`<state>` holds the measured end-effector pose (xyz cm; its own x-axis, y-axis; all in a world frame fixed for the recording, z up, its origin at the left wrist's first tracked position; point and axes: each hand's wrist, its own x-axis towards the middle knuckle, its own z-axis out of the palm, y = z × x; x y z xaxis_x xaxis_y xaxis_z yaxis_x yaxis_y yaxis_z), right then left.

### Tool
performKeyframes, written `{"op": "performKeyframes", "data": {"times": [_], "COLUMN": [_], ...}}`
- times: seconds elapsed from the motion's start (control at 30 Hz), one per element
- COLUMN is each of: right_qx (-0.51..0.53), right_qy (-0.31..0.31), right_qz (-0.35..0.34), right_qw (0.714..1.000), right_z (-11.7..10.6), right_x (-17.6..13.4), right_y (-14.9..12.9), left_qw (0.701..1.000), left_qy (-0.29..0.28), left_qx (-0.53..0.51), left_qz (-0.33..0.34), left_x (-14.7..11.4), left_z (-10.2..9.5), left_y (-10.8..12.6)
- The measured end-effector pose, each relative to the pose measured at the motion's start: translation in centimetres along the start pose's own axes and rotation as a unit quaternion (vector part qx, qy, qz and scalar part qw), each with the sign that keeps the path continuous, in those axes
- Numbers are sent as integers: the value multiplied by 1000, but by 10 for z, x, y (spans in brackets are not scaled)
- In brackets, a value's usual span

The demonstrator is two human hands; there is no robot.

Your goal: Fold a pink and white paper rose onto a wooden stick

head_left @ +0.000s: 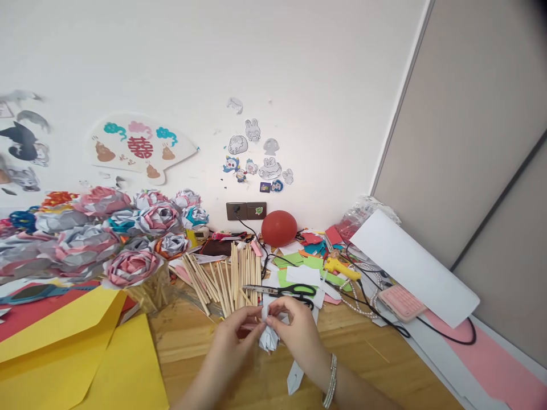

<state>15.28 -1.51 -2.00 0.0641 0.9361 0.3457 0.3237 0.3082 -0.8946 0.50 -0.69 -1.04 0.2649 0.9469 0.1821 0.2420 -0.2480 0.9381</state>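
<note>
Both hands meet low in the middle of the head view, pinching a small folded white paper piece [269, 339] between fingertips. My left hand [234, 336] grips it from the left, thumb and forefinger closed. From the right, my right hand [294, 327] pinches its upper part; a beaded bracelet circles that wrist. Pleated layers of the paper hang below the fingers. Black-handled scissors [280, 290] lie just beyond the hands, blades pointing left. A cut white paper strip [295, 377] rests on the wooden table [359, 359] beneath the right wrist.
Wooden sticks [247, 267] lie behind the hands. Paper flowers [132, 265] crowd the left, above yellow paper [123, 364]. A red balloon [279, 228], green paper scraps [288, 260], a yellow glue gun [342, 268] with a black cord, and a pink calculator [402, 302] sit further back and right.
</note>
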Motion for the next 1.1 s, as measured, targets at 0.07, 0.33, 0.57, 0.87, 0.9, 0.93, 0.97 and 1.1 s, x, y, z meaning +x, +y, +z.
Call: {"op": "performKeyframes", "data": {"times": [0.07,0.33,0.57,0.87,0.9,0.93,0.97,1.1], "right_qx": [-23,-53,-44,116,115,112,109,92], "right_qy": [6,30,-12,-221,-222,-223,-223,-200], "right_qz": [-10,-111,-173,122,125,125,122,104], "right_qw": [1000,992,984,961,960,960,961,970], "right_z": [0,-1,-6,-8,-8,-8,-8,-6], "right_x": [-1,-4,-1,4,5,5,6,7], "right_y": [0,2,0,10,12,14,15,16], "left_qw": [999,947,952,977,978,979,980,987], "left_qy": [16,76,-6,-205,-200,-194,-185,-146], "left_qx": [28,183,162,-33,-28,-23,-16,21], "left_qz": [21,253,259,-51,-57,-62,-65,-59], "left_x": [-3,-6,-2,9,9,8,8,6], "left_z": [1,-4,-13,-11,-10,-9,-8,-7], "left_y": [0,-6,0,-17,-18,-19,-18,-12]}}
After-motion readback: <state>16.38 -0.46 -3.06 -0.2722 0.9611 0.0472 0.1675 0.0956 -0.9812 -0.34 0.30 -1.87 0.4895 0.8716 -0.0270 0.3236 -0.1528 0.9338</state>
